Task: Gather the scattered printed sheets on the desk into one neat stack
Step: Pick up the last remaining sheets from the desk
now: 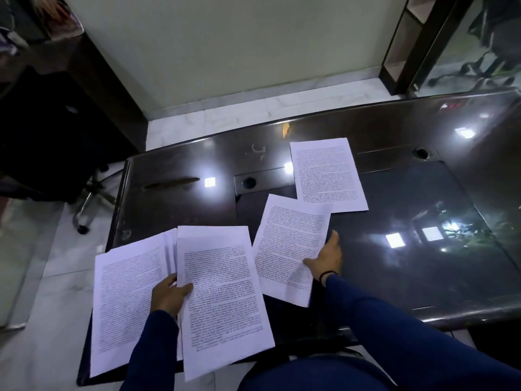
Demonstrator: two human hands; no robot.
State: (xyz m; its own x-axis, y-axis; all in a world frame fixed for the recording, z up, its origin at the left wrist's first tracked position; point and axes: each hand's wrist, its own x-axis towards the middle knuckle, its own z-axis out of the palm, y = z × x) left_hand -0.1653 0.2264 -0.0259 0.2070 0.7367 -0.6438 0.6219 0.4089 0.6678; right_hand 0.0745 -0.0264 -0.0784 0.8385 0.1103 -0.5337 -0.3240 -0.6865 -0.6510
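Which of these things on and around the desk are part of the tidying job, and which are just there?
Part of the job:
- far sheet
- middle sheet, held by the right hand
- near sheets under the left hand
- desk

Just there:
- office chair
- glass partition

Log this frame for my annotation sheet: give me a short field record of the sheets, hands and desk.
surface: dark glossy desk
left hand: grips the near centre sheet, beside the left sheet
right hand: pinches the angled sheet at its right edge
untouched: far sheet, flat on the desk
stack: not yet formed
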